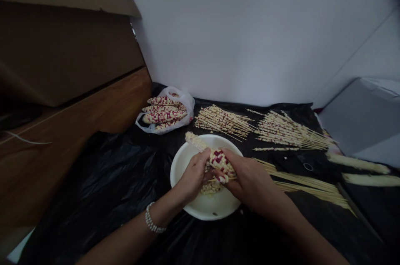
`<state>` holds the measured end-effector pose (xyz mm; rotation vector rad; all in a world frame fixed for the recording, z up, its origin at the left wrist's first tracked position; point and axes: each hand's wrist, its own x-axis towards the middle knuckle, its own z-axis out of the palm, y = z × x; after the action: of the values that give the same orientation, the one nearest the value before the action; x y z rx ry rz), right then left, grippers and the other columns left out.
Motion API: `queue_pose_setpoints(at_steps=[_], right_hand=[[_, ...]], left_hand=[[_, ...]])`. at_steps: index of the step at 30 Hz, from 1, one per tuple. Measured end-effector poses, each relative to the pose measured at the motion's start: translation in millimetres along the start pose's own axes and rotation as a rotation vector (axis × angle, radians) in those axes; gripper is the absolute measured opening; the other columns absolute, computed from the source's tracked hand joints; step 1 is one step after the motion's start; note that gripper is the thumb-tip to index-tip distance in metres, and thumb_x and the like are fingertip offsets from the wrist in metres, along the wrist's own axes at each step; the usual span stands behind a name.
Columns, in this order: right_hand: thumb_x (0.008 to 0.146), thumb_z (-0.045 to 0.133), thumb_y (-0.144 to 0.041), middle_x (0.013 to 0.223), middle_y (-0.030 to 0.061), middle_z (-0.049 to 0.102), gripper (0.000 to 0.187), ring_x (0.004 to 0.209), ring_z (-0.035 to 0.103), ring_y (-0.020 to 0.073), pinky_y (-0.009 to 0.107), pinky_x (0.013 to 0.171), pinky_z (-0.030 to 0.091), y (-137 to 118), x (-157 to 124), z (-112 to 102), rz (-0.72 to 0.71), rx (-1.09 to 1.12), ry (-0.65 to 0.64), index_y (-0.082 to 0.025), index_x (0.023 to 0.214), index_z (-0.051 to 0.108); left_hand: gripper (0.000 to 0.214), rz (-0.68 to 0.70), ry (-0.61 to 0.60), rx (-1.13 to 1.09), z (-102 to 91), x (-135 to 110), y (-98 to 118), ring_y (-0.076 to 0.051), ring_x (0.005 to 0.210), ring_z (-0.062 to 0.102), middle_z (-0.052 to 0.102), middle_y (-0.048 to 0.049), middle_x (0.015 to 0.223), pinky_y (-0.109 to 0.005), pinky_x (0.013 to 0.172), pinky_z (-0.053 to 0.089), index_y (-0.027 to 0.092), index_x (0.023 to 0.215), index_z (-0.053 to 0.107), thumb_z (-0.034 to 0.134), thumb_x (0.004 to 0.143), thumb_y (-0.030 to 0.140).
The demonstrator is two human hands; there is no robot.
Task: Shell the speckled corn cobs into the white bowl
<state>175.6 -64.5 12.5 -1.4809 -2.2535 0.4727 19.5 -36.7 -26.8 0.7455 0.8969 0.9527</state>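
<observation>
A bead bracelet (pixel 152 220) circles the left wrist, closest to the camera. Just past it, both hands meet over one round white bowl (pixel 200 210), smooth-walled, which stands on the crinkled black plastic sheet (pixel 103 181) covering the surface. The left hand (pixel 191 176) and the right hand (pixel 250 179) each have their fingers clenched around a single corn cob (pixel 218 159). It is held slanted above the bowl, its near part studded with white and dark-red kernels, its far end pale. A small heap of loose kernels (pixel 211 189) lies in the bowl beneath it.

To the right, a loose sheaf of bare skewers (pixel 308 186), thin and straw-coloured, lies on the sheet. Further right are two pale stripped cobs (pixel 359 163).

Beyond the bowl lie two fanned heaps of threaded skewers, one in the middle (pixel 221 121) and one to its right (pixel 287 131). At the far left a thin clear plastic bag (pixel 187 100) holds whole speckled cobs (pixel 164 116), four or perhaps five, since the pile hides the count. A white wall (pixel 250 27) rises behind, with a cardboard box (pixel 62 48) at the left.
</observation>
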Motion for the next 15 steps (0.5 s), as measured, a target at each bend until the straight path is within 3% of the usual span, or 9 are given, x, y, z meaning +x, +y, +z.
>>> queue_pose_setpoints(at_steps=[2,5,8,15], right_hand=[[0.09,0.046,-0.036,0.095,0.01,0.071,0.036,0.081,0.066,0.025,0.034,0.066,0.042,0.0,0.5,-1.5,0.01,0.003,-0.005,-0.017,0.119,0.055],[0.091,0.045,-0.036,0.095,0.0101,0.071,0.038,0.081,0.066,0.0249,0.033,0.066,0.041,0.4,0.8,-1.1,0.004,-0.002,0.002,-0.016,0.122,0.053],[0.091,0.046,-0.037,0.099,0.0118,0.071,0.041,0.084,0.067,0.0259,0.034,0.067,0.041,-0.3,0.6,0.6,0.008,-0.02,0.005,-0.015,0.125,0.052],[0.093,0.047,-0.036,0.103,0.0122,0.071,0.04,0.085,0.067,0.0237,0.032,0.066,0.041,-2.7,-0.3,2.7,0.009,-0.043,0.001,-0.016,0.126,0.052]], left_hand=[[0.043,-0.048,0.056,-0.009,-1.6,-2.2,1.7,-0.019,0.08,0.067,0.072,-0.0054,0.095,-0.026,0.063,0.051,0.02,0.099,0.064,0.058,0.082,0.058],[0.046,-0.05,-0.021,0.01,-3.1,-3.9,2.0,-0.019,0.079,0.068,0.071,-0.0074,0.097,-0.026,0.063,0.051,0.018,0.105,0.063,0.061,0.082,0.057],[0.043,0.018,-0.112,0.031,-2.1,-3.1,0.4,-0.02,0.078,0.068,0.071,-0.0099,0.095,-0.026,0.063,0.051,0.014,0.104,0.064,0.062,0.083,0.052],[0.037,0.11,-0.055,0.035,-0.5,1.3,-5.3,-0.021,0.08,0.067,0.072,-0.0077,0.091,-0.028,0.065,0.051,0.015,0.098,0.065,0.059,0.086,0.049]])
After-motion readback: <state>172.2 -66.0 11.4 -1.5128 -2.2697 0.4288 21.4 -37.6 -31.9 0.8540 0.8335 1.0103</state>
